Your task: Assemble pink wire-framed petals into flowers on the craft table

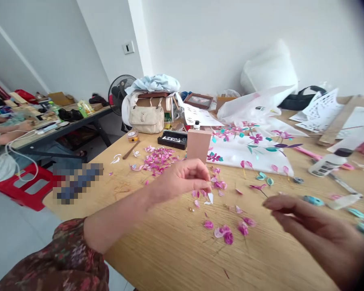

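My left hand (194, 176) reaches over the middle of the table with thumb and fingers pinched together. A small white piece (210, 198) shows right under its fingertips; I cannot tell whether they hold it. On the right, my right hand (315, 232) pinches a thin dark stem, with a magenta petal piece (257, 187) at its far end. Between and below the hands lie loose pink petals on wires (228, 237) and another wired petal piece (243, 228). A heap of pink petals (159, 159) lies beyond my left forearm.
Behind my left hand stands a brown block (198, 144); beside it, finished flowers lie on a white sheet (235, 155). A glue bottle (330, 162), teal pieces (313, 200) and a black tray (172, 140) are around. A person's arm (13, 131) shows at another table.
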Motion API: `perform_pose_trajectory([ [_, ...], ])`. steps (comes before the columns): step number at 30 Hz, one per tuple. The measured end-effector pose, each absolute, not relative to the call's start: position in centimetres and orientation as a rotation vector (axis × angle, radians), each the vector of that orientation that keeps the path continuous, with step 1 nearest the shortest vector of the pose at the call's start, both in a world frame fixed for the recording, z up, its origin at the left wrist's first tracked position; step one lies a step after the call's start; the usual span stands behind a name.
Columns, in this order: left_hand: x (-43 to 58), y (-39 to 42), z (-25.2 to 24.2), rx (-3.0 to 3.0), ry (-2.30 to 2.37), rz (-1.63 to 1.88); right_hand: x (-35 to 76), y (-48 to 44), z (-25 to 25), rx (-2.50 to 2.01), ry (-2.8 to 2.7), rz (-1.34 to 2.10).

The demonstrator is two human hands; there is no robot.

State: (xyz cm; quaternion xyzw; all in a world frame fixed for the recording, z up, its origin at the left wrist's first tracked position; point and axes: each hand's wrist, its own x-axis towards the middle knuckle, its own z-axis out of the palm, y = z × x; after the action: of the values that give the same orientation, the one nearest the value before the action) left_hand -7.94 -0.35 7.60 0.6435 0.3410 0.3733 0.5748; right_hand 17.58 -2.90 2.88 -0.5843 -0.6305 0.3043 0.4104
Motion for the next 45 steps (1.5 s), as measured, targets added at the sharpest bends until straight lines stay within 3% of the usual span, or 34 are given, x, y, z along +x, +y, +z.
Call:
perform_pose_trajectory([
  [4, -4.2, -1.5, 4.9, 1.523, 0.680, 0.948, 13.6, -5.1, 4.7, -1.280, -1.512, 1.462],
  [8, -2.9, -2.6, 3.3, 1.570, 0.674, 1.052, 11.8, -5.7, 3.9, -1.048, -1.312, 1.676],
  [22, -3.1, -2.2, 2.6, 1.475, 0.701, 0.970, 13.3, -4.9, 0.7, -1.120, -1.547, 1.475],
  [34, -2.8, -1.0, 2.7, 1.384, 0.771, 0.839, 12.9, -4.2, 1.8, -1.134, -1.297, 1.652],
  [45, -2.7, -1.0, 2.5, 1.962, 0.959, 0.778, 13.3, -4.5, 1.0, -1.100, -1.415, 1.612],
])
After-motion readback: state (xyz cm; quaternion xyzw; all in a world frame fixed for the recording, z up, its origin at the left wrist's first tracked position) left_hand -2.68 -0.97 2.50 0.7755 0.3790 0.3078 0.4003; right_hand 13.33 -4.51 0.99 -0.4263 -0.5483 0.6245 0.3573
